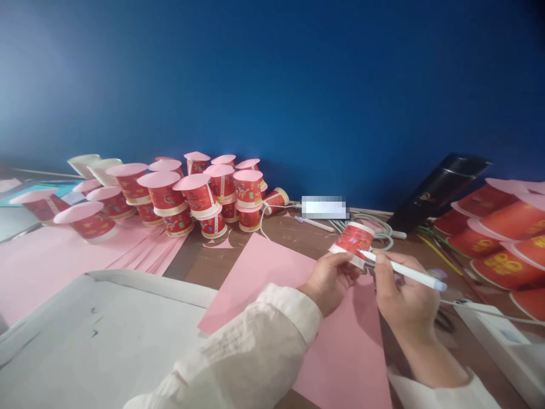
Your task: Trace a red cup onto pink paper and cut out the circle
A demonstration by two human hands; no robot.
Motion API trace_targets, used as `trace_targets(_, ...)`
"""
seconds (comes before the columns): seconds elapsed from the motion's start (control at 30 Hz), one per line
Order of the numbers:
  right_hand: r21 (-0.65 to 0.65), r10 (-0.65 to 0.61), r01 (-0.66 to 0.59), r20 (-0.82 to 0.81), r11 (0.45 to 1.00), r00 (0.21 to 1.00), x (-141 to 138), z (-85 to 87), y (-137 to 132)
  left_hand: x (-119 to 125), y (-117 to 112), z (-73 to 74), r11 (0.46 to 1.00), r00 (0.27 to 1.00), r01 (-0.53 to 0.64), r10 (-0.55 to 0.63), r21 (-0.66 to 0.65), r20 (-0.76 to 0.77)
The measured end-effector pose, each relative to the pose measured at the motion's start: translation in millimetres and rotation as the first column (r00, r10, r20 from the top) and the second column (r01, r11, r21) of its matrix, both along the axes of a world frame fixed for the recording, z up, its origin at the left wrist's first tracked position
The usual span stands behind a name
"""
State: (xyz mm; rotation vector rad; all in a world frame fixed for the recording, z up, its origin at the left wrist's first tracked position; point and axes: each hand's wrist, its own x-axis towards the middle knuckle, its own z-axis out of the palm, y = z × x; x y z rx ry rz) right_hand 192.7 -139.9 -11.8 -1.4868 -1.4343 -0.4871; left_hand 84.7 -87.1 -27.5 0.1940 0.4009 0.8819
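Observation:
My left hand point(332, 281) grips a red patterned paper cup point(354, 237) near its lower rim, holding it tilted above the table. In my right hand point(404, 295) is a white marker pen point(406, 271) with a pale blue end. The pen's tip meets or nearly meets the side of the cup; I cannot tell whether it touches. Under both hands lies a large pink paper sheet point(272, 272). Part of the cup's lower edge is hidden by my left fingers.
Red cups with pink paper tops point(164, 196) stand stacked at the left. More red-orange cups point(502, 227) lie piled at the right, near a leaning black flask point(440, 187). A coiled cable point(385, 230) lies behind my hands. A whitish tray point(106, 335) fills the lower left.

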Motion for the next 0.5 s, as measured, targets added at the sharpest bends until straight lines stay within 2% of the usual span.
trace_targets(0.3,0.014,0.018,-0.018,0.019,1.000,1.000,-4.3,3.3,0.0,0.7,0.1,0.7,1.000,1.000,-0.009,0.009,-0.004,-0.018)
trace_targets(0.5,0.071,-0.027,0.031,-0.056,0.997,0.998,-3.8,3.8,-2.0,2.4,0.4,-1.3,0.999,1.000,-0.031,0.031,0.013,0.000)
